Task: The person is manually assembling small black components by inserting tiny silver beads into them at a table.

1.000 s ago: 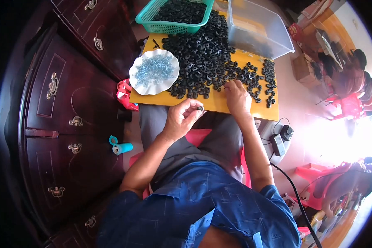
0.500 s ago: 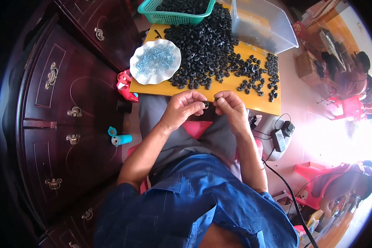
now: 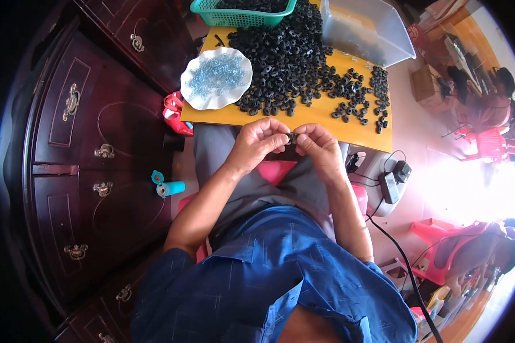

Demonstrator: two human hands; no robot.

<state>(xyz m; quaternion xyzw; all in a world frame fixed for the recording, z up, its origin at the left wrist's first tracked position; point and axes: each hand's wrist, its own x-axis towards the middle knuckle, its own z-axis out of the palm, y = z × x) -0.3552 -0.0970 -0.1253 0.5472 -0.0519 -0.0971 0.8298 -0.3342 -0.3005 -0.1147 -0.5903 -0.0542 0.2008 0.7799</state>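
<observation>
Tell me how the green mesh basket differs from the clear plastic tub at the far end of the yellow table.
The green mesh basket has perforated, opaque coloured walls; the clear plastic tub has smooth see-through walls. The basket sits at the far left of the yellow table, the tub at the far right. The basket holds small black ring-shaped parts; what the tub holds is too faint to tell. Both are open-topped, rectangular containers bordering the loose black pile.

Both forearms come up from lower edge, elbows bent. Left hand (image 3: 257, 143) and right hand (image 3: 319, 147) meet at centre, fingertips pinched together, knuckles curled, wrists nearly level.
</observation>
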